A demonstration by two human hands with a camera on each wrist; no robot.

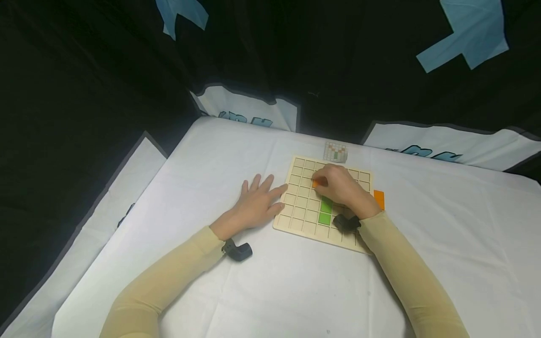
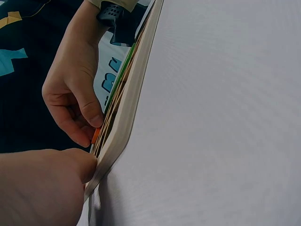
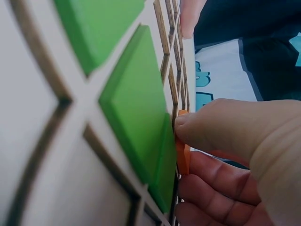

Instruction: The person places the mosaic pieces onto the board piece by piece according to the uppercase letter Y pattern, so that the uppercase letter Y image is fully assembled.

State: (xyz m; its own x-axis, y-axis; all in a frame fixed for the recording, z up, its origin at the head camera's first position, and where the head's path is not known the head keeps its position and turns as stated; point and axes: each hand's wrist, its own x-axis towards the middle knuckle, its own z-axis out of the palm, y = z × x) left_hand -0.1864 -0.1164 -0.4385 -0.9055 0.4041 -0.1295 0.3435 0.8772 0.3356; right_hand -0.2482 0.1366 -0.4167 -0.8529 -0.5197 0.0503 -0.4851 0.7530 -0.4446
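A pale wooden grid board [image 1: 297, 213] lies on the white table, with green square tiles [image 1: 324, 218] in one column of its cells. Over the board's upper middle, my right hand [image 1: 340, 185] pinches an orange tile [image 3: 183, 160] between thumb and fingers; the tile is at the grid surface just past the green ones. My left hand [image 1: 255, 206] rests with fingers spread at the board's left edge, its thumb and index finger touching the rim. In the left wrist view, the left hand [image 2: 42, 188] shows close at the board's corner.
A small card with a printed colored grid [image 1: 336, 152] lies behind the board. Another orange piece [image 1: 379, 199] sits at the board's right edge, partly behind my right wrist. Dark curtains with blue tape [image 1: 477, 33] hang beyond the table [image 1: 296, 291].
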